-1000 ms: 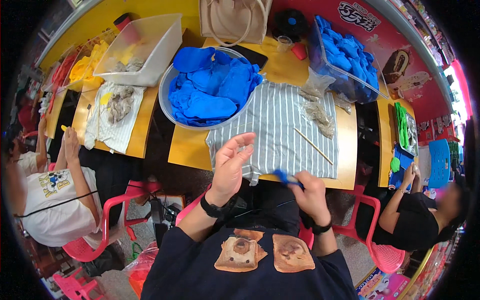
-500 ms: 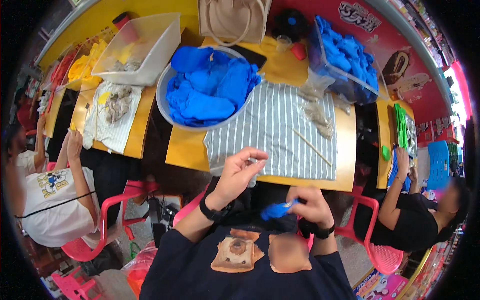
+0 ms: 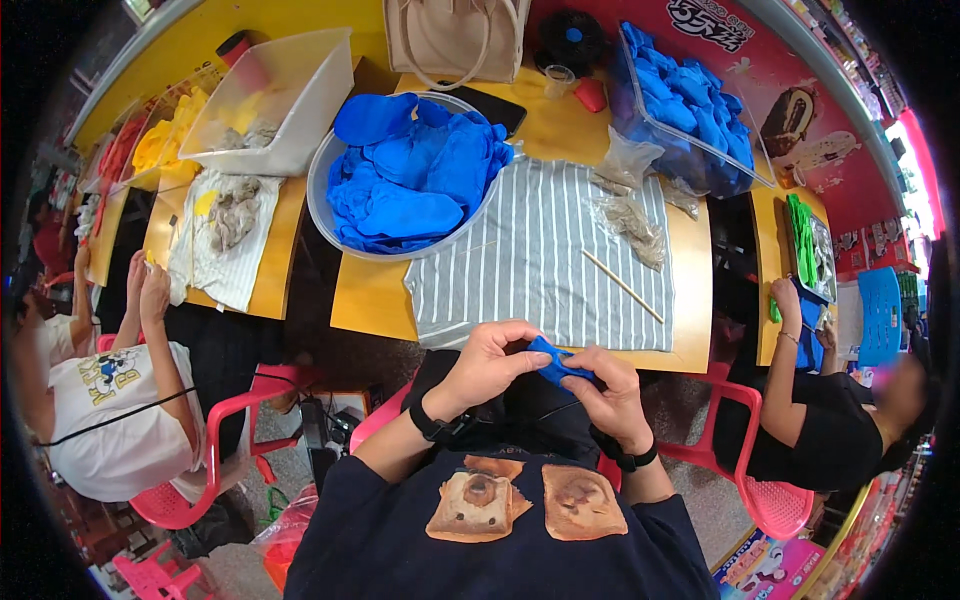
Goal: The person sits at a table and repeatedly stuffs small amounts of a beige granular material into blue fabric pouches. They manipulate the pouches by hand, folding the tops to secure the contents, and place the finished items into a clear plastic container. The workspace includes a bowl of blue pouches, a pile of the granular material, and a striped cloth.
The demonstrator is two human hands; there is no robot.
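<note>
A small blue cloth piece (image 3: 556,364) is pinched between both my hands, just off the table's near edge. My left hand (image 3: 494,362) grips its left end with thumb and fingers. My right hand (image 3: 606,390) holds the other end, thumb on top. Beyond them a grey and white striped cloth (image 3: 520,270) covers the table top. On it lie a thin wooden stick (image 3: 624,287) and clear bags of brownish stuffing (image 3: 632,228). A round tub (image 3: 322,200) heaped with blue cloth pieces (image 3: 410,180) stands at the far left of the striped cloth.
A clear bin (image 3: 690,160) of blue pieces stands back right; a whitish bin (image 3: 310,95) stands back left. A beige handbag (image 3: 455,45), a phone (image 3: 490,105) and a black fan (image 3: 572,42) are at the back. People sit at tables on both sides, on pink chairs (image 3: 745,440).
My left hand has come down and right from above the table edge and now grips the blue cloth piece. My right hand has raised the piece slightly to meet it.
</note>
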